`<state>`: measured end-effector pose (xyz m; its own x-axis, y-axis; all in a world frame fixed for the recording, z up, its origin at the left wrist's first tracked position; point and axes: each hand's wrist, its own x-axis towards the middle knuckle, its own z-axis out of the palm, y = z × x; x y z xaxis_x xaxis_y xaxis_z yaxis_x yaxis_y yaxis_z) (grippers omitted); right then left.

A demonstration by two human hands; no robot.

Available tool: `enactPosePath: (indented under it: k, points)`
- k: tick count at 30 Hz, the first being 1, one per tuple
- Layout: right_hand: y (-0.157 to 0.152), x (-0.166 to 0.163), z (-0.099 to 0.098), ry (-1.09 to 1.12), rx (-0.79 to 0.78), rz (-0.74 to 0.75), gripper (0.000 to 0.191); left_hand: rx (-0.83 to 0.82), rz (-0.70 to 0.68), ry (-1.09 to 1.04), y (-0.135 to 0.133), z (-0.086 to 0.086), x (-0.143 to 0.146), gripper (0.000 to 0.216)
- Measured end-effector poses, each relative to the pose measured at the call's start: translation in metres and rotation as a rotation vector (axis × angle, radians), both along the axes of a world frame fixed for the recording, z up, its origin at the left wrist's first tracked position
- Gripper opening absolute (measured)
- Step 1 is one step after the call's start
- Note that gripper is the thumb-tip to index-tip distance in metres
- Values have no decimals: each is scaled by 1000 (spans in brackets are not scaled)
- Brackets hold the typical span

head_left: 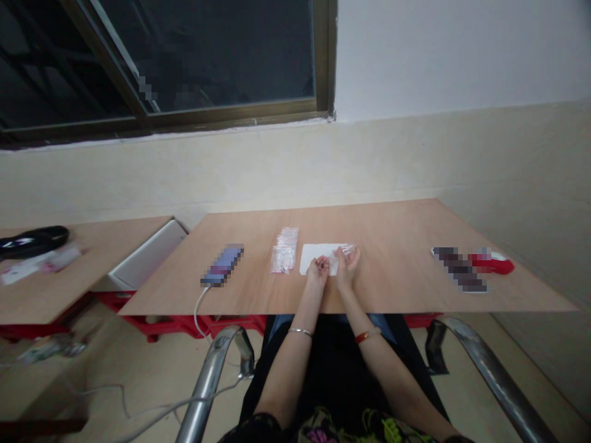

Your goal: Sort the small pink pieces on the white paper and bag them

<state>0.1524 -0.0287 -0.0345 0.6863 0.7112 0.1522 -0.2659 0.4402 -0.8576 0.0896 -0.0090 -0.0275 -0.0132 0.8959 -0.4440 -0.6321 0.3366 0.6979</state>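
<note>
My left hand (318, 269) and my right hand (346, 263) meet over a white sheet (314, 253) in the middle of the wooden table (392, 277). Both pinch a small clear plastic bag (333, 258) between the fingertips; what is inside it is too small to tell. A pile of several similar clear bags (285, 249) with red strips lies just left of the sheet. A silver bangle sits on my left wrist and a red band on my right.
A phone (222, 264) with a white cable lies left of the bags. A red object (492, 263) and a blurred dark item (459, 269) rest at the right. A second table (69, 271) stands at the left with a white box (145, 255) between. Metal chair arms (217, 363) flank me.
</note>
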Motion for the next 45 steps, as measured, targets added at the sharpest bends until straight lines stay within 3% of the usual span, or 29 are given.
enactPosePath:
  k: [6, 8, 10, 13, 17, 20, 26, 32, 36, 40, 45]
  points:
    - [6, 8, -3, 221, 26, 0, 50, 63, -40, 183, -8, 3, 1, 31]
    - [7, 12, -3, 283, 34, -8, 44, 202, -31, 440, -14, 2, 2, 33]
    - [9, 19, -3, 339, 59, -33, 36, 425, -42, 835, -24, 1, 4, 37]
    - [12, 33, -3, 392, 106, -89, 25, 641, -209, 1316, -41, -1, 8, 45]
    - [12, 56, -6, 333, 109, -116, 19, 642, -485, 1737, -57, 1, 17, 50]
    - [9, 70, -9, 284, 89, -179, 20, 626, -583, 1918, -61, 4, 22, 49]
    - [2, 90, -14, 161, -54, -356, 25, 662, -657, 1980, -64, 5, 27, 39]
    - [-1, 108, -12, -52, -268, -316, 51, 667, -619, 1844, -59, -7, 24, 34]
    - [-3, 117, -9, -476, -435, -345, 63, 683, -630, 1778, -47, -11, 18, 34]
    - [3, 120, -2, -938, -668, -283, 62, 647, -580, 1713, -21, 0, 13, 34]
    - [21, 116, 1, -1241, -861, -212, 55, 591, -530, 1618, 23, 17, 9, 22]
